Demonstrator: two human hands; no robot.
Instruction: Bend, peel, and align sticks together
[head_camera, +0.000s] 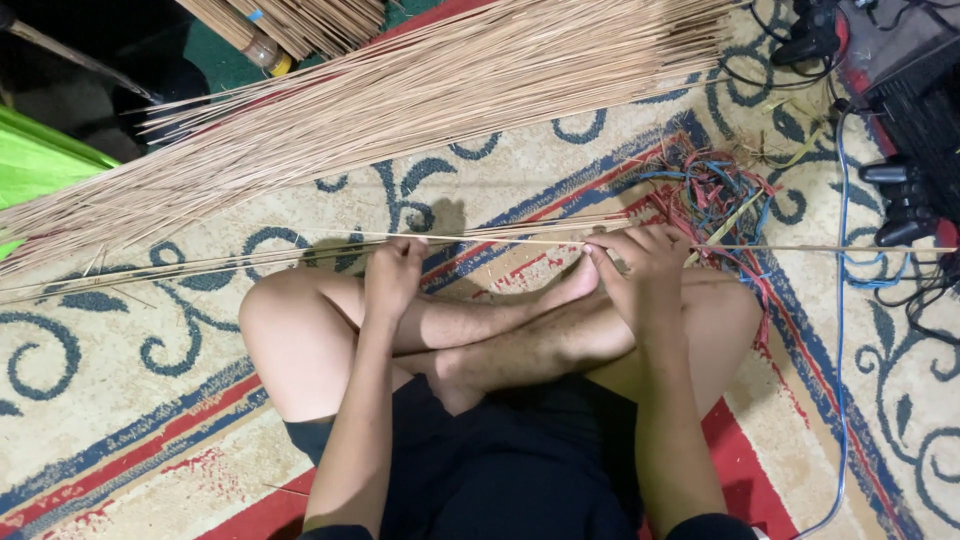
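I sit cross-legged on a patterned carpet (120, 400). A long thin pale stick (500, 240) runs level across my knees, and both hands pinch it. My left hand (393, 272) grips it near the middle, fingers curled over it. My right hand (645, 265) holds it further right, thumb and fingers closed on the stick. The stick's right end reaches out past a tangle of coloured strings (715, 195). A big sheaf of similar thin sticks (400, 100) lies diagonally on the carpet beyond my hands.
A few loose sticks (150, 268) lie to the left by my knee. Another stick bundle (300, 25) sits at the top. Black cables and devices (905, 130) crowd the top right, with a blue cord (840, 300). A green sheet (40, 160) is at the left edge.
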